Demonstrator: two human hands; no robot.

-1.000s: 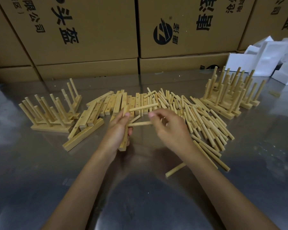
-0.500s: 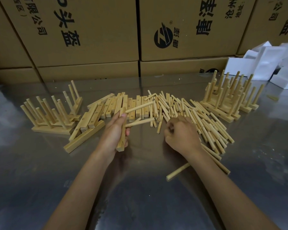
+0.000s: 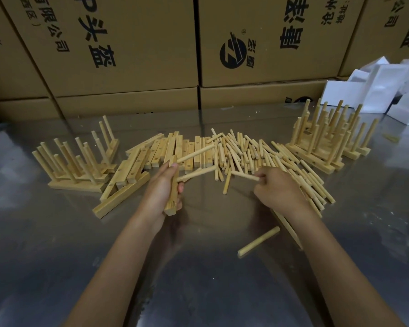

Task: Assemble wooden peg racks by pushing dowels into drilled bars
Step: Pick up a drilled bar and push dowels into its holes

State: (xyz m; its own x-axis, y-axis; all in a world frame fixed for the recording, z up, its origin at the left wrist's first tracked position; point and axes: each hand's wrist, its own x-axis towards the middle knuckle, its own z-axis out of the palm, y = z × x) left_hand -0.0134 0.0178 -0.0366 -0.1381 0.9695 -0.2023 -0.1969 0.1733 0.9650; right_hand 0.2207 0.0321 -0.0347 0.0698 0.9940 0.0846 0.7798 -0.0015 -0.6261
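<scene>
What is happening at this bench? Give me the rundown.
A person is building wooden peg racks on a shiny metal table. The left hand grips a pale drilled wooden bar that already carries two round dowels. The right hand pinches a fresh light wooden dowel from the loose dowel pile. Finished racks stand at far left and far right; undrilled-looking spare bars lie between. Brown cardboard boxes line the back.

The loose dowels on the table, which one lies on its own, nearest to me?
The single dowel lying below the right forearm, apart from the main dowel pile. It rests alone on the bare metal table, while the others lie heaped together farther back.
</scene>
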